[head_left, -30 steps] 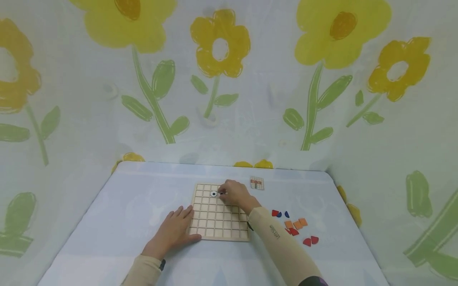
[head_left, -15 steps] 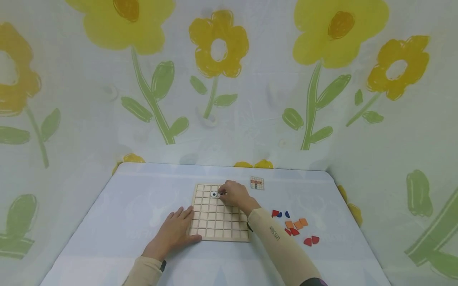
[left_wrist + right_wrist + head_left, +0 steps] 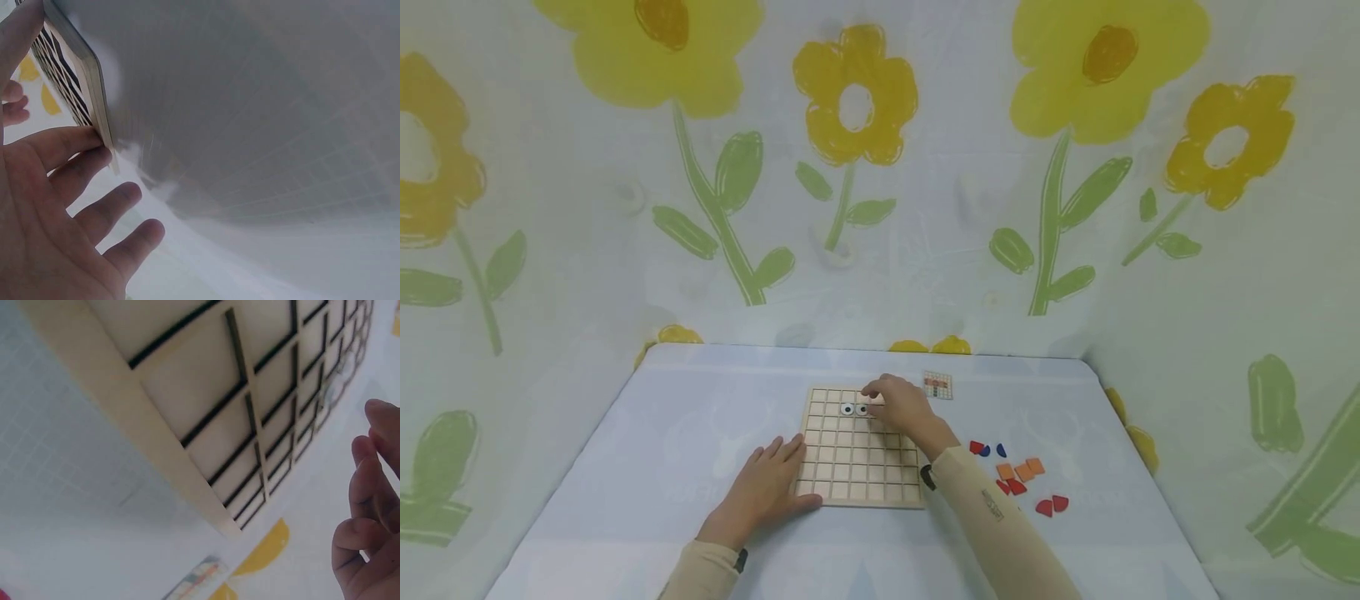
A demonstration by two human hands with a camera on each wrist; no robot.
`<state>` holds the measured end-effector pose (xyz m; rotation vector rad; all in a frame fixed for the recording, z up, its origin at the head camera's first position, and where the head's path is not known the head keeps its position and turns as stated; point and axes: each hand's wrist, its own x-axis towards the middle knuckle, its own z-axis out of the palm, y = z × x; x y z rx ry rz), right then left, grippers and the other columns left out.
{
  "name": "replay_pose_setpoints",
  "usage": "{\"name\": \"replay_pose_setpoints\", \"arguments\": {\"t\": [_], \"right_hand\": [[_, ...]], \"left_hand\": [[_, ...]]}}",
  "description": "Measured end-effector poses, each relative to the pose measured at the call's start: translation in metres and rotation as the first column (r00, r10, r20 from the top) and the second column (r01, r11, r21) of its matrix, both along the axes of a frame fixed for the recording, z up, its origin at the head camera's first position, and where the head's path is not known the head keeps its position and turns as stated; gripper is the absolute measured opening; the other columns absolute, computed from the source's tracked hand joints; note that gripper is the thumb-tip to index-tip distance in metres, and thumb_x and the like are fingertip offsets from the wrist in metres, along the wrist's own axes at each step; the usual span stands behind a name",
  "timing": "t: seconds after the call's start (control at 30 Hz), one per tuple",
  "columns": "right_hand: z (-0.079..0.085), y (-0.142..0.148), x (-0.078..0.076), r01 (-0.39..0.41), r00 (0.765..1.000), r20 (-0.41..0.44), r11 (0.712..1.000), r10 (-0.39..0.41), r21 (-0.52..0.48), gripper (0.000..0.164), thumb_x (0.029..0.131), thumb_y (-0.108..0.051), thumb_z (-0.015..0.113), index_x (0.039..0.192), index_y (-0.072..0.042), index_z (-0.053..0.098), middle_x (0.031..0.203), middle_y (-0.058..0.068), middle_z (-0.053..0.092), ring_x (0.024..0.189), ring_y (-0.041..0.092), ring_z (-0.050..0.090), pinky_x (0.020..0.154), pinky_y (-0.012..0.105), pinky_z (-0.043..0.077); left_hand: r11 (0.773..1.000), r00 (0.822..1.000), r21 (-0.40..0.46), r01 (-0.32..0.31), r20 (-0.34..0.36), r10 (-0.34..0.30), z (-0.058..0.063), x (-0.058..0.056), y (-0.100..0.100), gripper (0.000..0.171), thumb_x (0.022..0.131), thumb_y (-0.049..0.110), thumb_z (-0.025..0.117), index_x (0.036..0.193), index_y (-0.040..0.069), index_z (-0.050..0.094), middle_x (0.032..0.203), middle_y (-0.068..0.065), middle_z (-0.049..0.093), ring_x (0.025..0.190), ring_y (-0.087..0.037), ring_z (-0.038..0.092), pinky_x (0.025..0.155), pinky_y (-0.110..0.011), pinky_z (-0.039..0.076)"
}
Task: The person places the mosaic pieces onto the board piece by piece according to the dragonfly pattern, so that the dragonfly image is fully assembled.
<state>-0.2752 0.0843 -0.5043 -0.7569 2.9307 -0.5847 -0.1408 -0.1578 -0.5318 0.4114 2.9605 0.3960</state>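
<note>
On the grid board (image 3: 845, 455), eye discs (image 3: 847, 409), clear in head view only

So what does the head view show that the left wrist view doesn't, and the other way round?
Only the head view shows the two eye pieces on the grid, the pattern card, and the loose red pieces, orange pieces and blue pieces.

Only the left wrist view shows the palm side of the left hand.

Both show that hand touching the wooden board, yellow backdrop print and, apparently, the right hand, just fingertips in the wrist view.
</note>
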Motion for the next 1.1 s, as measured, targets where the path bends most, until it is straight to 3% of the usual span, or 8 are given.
{"name": "replay_pose_setpoints", "arguments": {"t": [0.17, 0.33, 0.5, 0.7, 0.97, 1.1], "right_hand": [[0.011, 0.017, 0.011, 0.019, 0.999, -0.044, 0.995, -0.024, -0.103, 0.028, 0.094, -0.022, 0.075, 0.122, -0.017, 0.074, 0.111, -0.003, 0.07, 0.093, 0.016, 0.067, 0.075, 0.031, 0.057], [0.018, 0.04, 0.026, 0.051, 0.991, -0.119, 0.991, -0.066, -0.122, 0.028, 0.094, -0.025, 0.075, 0.121, -0.019, 0.074, 0.111, -0.003, 0.07, 0.073, 0.008, 0.058, 0.057, 0.025, 0.049], [0.022, 0.074, 0.045, 0.127, 0.973, -0.173, 0.98, -0.153, -0.153, 0.028, 0.09, -0.023, 0.079, 0.118, -0.019, 0.075, 0.122, 0.001, 0.07, 0.066, 0.006, 0.051, 0.053, 0.024, 0.045], [0.024, 0.12, 0.069, 0.223, 0.938, -0.223, 0.955, -0.265, -0.196, 0.031, 0.088, -0.02, 0.081, 0.119, -0.017, 0.075, 0.104, -0.002, 0.071, 0.07, 0.008, 0.051, 0.053, 0.023, 0.044], [0.015, 0.175, 0.098, 0.335, 0.9, -0.231, 0.925, -0.371, -0.179, 0.036, 0.089, -0.019, 0.081, 0.124, -0.016, 0.072, 0.106, 0.001, 0.071, 0.073, 0.012, 0.052, 0.051, 0.02, 0.045], [0.008, 0.195, 0.111, 0.376, 0.896, -0.194, 0.915, -0.399, -0.145, 0.038, 0.088, -0.019, 0.081, 0.124, -0.013, 0.072, 0.107, 0.004, 0.07, 0.072, 0.014, 0.052, 0.049, 0.02, 0.045]], "left_hand": [[1.0, 1.0, -0.008, -0.012, 0.001, 0.012, -0.001, -0.001, 0.001, 0.097, 0.083, 0.064, 0.073, 0.148, -0.004, 0.048, 0.157, -0.017, 0.041, 0.144, -0.046, 0.036, 0.116, -0.063, 0.03], [1.0, 1.0, 0.001, -0.015, -0.01, 0.015, 0.0, 0.0, 0.0, 0.097, 0.082, 0.063, 0.074, 0.147, -0.005, 0.048, 0.157, -0.018, 0.042, 0.143, -0.047, 0.036, 0.115, -0.064, 0.03], [1.0, 1.0, -0.002, -0.01, -0.016, 0.01, -0.001, -0.001, 0.0, 0.098, 0.082, 0.063, 0.074, 0.147, -0.005, 0.048, 0.157, -0.018, 0.042, 0.143, -0.046, 0.037, 0.115, -0.064, 0.03], [1.0, 1.0, -0.015, -0.008, -0.008, 0.008, -0.005, -0.003, 0.0, 0.099, 0.081, 0.065, 0.073, 0.147, -0.004, 0.047, 0.157, -0.018, 0.041, 0.143, -0.046, 0.036, 0.116, -0.064, 0.03], [1.0, 1.0, -0.001, -0.014, -0.016, 0.014, -0.005, -0.002, -0.001, 0.099, 0.081, 0.064, 0.074, 0.147, -0.005, 0.048, 0.157, -0.018, 0.042, 0.143, -0.046, 0.036, 0.116, -0.064, 0.03], [1.0, 1.0, 0.008, -0.012, -0.011, 0.012, -0.003, -0.002, -0.001, 0.098, 0.081, 0.063, 0.075, 0.146, -0.006, 0.048, 0.156, -0.019, 0.043, 0.143, -0.047, 0.036, 0.115, -0.064, 0.03]]}}
